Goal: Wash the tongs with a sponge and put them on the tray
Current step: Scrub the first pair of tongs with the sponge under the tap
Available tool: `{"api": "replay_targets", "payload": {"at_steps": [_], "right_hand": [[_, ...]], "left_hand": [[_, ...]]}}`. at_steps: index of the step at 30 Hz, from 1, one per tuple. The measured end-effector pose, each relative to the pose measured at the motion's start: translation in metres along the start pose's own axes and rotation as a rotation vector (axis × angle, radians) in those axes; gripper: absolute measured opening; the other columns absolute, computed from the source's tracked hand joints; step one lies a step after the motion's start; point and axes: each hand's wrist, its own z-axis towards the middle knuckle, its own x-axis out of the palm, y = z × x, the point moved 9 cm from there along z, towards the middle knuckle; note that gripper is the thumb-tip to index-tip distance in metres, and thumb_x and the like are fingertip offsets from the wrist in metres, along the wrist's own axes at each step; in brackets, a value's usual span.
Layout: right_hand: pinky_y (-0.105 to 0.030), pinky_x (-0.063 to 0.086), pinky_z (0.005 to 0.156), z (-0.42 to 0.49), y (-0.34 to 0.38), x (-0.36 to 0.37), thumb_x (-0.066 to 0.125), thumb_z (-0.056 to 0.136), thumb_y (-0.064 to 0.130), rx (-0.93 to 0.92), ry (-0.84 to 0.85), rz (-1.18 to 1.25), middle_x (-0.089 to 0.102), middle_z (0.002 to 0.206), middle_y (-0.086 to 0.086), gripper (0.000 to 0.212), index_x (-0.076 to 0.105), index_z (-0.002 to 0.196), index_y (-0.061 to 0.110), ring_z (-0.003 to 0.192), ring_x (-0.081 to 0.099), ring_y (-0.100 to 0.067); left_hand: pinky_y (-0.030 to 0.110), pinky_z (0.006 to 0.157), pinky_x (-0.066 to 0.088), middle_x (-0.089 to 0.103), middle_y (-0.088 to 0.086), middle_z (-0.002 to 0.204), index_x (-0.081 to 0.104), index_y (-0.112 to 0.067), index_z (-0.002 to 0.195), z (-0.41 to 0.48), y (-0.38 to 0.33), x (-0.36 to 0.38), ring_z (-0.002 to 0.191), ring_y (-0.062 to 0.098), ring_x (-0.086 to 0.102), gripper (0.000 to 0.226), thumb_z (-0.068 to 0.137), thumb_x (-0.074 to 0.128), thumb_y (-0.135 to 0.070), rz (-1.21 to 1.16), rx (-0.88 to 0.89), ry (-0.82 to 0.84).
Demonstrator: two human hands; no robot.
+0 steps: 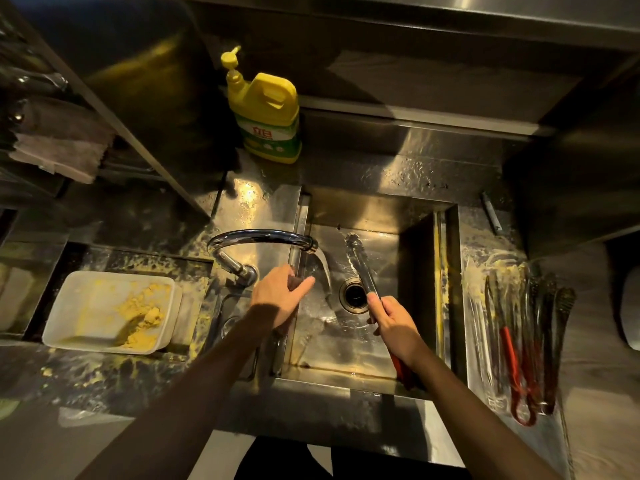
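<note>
My right hand [394,323] grips a pair of metal tongs [360,261] with red handles over the steel sink [420,258], tips pointing away past the drain [354,294]. My left hand [280,292] hovers at the sink's left rim beside the running water, with a dark brown sponge [295,283] between thumb and fingers. Water pours from the curved faucet [263,237] into the basin, left of the tongs. Several other red-handled tongs [519,344] lie on a clear tray [485,393] on the counter to the right of the sink.
A yellow dish-soap bottle [266,112] stands behind the sink. A white plastic container [107,313] smeared with yellow paste sits at the left, on a counter spattered with yellow residue. Folded grey cloths [59,147] rest on a shelf at far left.
</note>
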Motion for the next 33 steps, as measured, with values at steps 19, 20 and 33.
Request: {"api": "replay_targets", "payload": {"at_steps": [19, 20, 33], "right_hand": [[-0.029, 0.043, 0.066, -0.001, 0.008, 0.000, 0.044, 0.102, 0.052, -0.039, 0.057, -0.148, 0.054, 0.088, -0.002, 0.044, 0.058, 0.084, 0.014, 0.072, 0.051, -0.012], [-0.029, 0.042, 0.065, -0.001, 0.006, -0.001, 0.045, 0.102, 0.053, -0.031, 0.061, -0.145, 0.054, 0.087, -0.002, 0.043, 0.058, 0.086, 0.015, 0.071, 0.051, -0.012], [-0.038, 0.046, 0.069, -0.002, 0.004, -0.003, 0.048, 0.097, 0.059, 0.017, 0.139, -0.218, 0.060, 0.079, -0.001, 0.041, 0.060, 0.091, 0.020, 0.071, 0.055, -0.015]], "left_hand": [[0.035, 0.099, 0.047, 0.047, 0.011, 0.130, 0.050, -0.010, 0.127, 0.008, -0.044, -0.021, 0.112, 0.028, 0.059, 0.037, 0.092, 0.061, -0.008, 0.311, 0.077, -0.029], [0.035, 0.097, 0.047, 0.051, 0.011, 0.125, 0.053, -0.009, 0.123, 0.008, -0.045, -0.023, 0.111, 0.028, 0.059, 0.030, 0.094, 0.058, -0.010, 0.365, 0.052, -0.030], [0.039, 0.074, 0.052, 0.064, 0.019, 0.091, 0.060, -0.002, 0.089, -0.005, 0.013, 0.024, 0.080, 0.034, 0.061, 0.020, 0.086, 0.044, -0.014, -1.376, -0.676, 0.069]]}}
